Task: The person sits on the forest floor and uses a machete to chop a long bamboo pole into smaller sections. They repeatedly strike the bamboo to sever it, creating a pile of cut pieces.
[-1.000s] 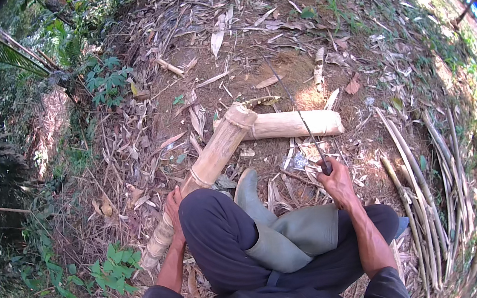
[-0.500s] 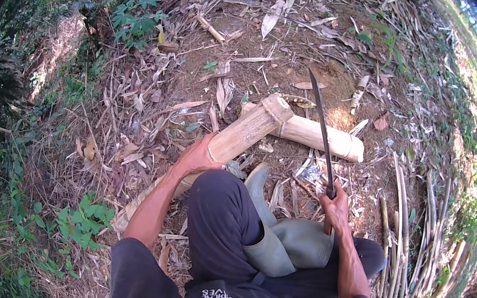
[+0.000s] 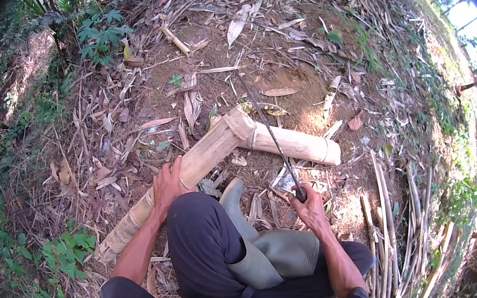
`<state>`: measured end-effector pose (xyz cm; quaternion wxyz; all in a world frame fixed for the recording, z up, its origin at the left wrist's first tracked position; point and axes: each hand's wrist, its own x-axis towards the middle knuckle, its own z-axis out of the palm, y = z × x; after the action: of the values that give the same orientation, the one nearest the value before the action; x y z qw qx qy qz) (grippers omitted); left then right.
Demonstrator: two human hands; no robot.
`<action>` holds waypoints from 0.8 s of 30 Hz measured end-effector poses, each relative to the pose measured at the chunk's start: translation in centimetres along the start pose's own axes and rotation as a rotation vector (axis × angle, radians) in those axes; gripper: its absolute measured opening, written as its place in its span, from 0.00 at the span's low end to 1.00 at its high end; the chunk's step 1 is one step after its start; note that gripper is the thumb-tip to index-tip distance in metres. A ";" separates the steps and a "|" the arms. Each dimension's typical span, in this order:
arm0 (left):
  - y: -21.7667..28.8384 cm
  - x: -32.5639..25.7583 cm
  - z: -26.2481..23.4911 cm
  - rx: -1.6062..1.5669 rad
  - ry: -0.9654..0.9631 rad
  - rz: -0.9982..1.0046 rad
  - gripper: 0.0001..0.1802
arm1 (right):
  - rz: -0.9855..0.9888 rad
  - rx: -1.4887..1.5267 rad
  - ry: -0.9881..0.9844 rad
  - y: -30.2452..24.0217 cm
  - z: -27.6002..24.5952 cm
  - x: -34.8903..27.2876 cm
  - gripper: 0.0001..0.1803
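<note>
Leftmost, the left hand (image 3: 166, 185) presses flat on the long bamboo culm (image 3: 193, 170), whose axis runs lower-left to upper-right (resting on a crosswise bamboo billet (image 3: 295, 144)); the right hand (image 3: 310, 203) grips a machete (image 3: 270, 136) whose blade lies over their junction.

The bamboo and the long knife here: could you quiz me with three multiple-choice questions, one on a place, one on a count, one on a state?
1. Where does the left hand rest?
A. on the long bamboo pole
B. on the rubber boot
C. on a green plant

2. How many thick bamboo pieces lie before the person?
A. one
B. two
C. five

3. How is the blade held?
A. flat on the soil
B. stuck in a tree
C. raised in the right hand, over the bamboo

Answers: 1 A, the palm lies on the pole; 2 B, the pole lies across a shorter log; 3 C, the fist grips the handle.
</note>
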<state>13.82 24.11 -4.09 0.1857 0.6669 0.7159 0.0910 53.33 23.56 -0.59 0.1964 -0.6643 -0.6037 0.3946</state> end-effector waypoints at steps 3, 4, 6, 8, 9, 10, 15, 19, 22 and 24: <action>0.4 -0.5 0.2 0.026 0.026 -0.029 0.59 | -0.028 -0.012 -0.021 -2.2 -0.1 1.5 0.17; 0.7 -0.4 0.3 0.036 0.037 -0.031 0.58 | -0.075 0.005 0.002 -2.3 -0.2 2.0 0.16; 0.9 -0.1 1.0 0.061 0.082 -0.010 0.59 | -0.121 0.015 0.034 -2.5 -0.3 3.1 0.14; 1.1 0.0 1.4 0.069 0.108 0.007 0.59 | -0.204 -0.029 0.077 -3.3 -0.9 4.2 0.12; 1.0 0.0 1.5 0.065 0.113 0.015 0.59 | -0.151 -0.108 0.030 -3.2 -1.2 5.2 0.11; 0.9 -0.1 1.4 0.061 0.117 0.022 0.59 | -0.109 -0.123 0.007 -3.2 -1.4 5.6 0.11; -0.2 1.6 -1.1 -0.087 -0.204 0.007 0.60 | 0.054 -0.116 -0.058 -1.2 -0.7 5.3 0.14; 1.0 1.9 0.7 0.011 -0.069 0.051 0.61 | 0.182 -0.043 -0.052 -0.2 -0.3 5.4 0.15; 2.3 2.6 2.1 0.025 -0.019 0.060 0.61 | 0.114 -0.119 0.051 2.5 -0.6 6.8 0.14; 2.4 3.2 2.5 -0.025 -0.074 0.037 0.61 | 0.027 -0.222 0.190 4.0 -2.5 8.9 0.12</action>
<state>16.82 27.20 -5.95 0.2190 0.6806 0.6948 0.0787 57.42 31.82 -4.55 0.1729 -0.7242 -0.6134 0.2634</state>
